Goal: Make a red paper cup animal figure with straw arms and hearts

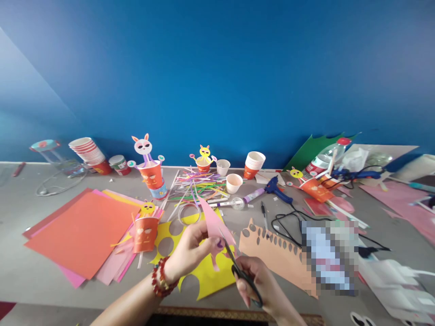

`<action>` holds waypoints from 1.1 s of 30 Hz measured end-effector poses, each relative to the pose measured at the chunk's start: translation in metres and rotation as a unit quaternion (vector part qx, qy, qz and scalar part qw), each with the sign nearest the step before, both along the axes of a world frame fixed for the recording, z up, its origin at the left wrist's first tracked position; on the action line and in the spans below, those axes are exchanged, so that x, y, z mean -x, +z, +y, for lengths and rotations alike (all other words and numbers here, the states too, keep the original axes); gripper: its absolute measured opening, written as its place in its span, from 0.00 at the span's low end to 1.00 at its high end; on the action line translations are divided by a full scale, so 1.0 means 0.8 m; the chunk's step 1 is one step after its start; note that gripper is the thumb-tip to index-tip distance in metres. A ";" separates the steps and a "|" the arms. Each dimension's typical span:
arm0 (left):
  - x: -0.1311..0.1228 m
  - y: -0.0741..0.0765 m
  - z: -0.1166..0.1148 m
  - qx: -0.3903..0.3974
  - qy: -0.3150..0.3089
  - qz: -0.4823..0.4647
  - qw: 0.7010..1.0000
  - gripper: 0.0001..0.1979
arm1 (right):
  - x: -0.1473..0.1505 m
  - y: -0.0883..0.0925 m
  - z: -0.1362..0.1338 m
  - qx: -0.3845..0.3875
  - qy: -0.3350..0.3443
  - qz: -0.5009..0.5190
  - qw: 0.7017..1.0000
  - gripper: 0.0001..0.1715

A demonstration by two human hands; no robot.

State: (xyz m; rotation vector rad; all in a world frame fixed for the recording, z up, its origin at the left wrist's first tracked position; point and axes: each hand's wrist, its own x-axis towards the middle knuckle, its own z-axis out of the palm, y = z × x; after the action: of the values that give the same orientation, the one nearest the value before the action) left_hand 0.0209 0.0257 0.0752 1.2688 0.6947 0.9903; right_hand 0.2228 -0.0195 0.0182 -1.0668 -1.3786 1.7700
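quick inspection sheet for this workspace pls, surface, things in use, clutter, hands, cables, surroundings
surface: grey table, largely covered with craft materials
things in use: pink paper and scissors, above a yellow sheet with round cut-outs
clutter: pile of colourful strips, stacked paper cups, blue glue gun
hands: left hand holds the pink paper; right hand holds the scissors
cables: black cables and a white cable at right
surroundings: blue wall behind; other people, nothing seen
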 end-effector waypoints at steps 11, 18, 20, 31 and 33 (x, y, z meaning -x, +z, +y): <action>0.001 0.002 -0.001 -0.009 0.023 0.028 0.999 0.13 | 0.000 0.001 -0.001 -0.003 0.001 -0.009 1.000 0.39; 0.000 0.002 -0.001 -0.002 0.034 0.023 0.999 0.14 | 0.002 -0.001 -0.003 0.007 -0.011 -0.010 1.000 0.38; -0.001 0.001 -0.001 -0.001 0.039 0.021 0.999 0.14 | 0.002 0.000 -0.003 0.006 -0.016 -0.014 1.000 0.38; -0.006 -0.011 -0.011 -0.070 0.095 0.090 0.989 0.13 | 0.005 -0.003 -0.004 -0.014 -0.028 -0.036 0.999 0.38; -0.007 -0.012 -0.012 -0.091 0.104 0.107 0.985 0.14 | 0.006 -0.001 -0.004 -0.018 -0.025 -0.034 0.999 0.39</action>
State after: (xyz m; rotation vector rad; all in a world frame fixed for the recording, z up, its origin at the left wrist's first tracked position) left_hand 0.0263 0.0163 0.0653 1.5006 0.9345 1.1156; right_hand 0.2176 -0.0229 0.0173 -1.1410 -1.4061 1.6805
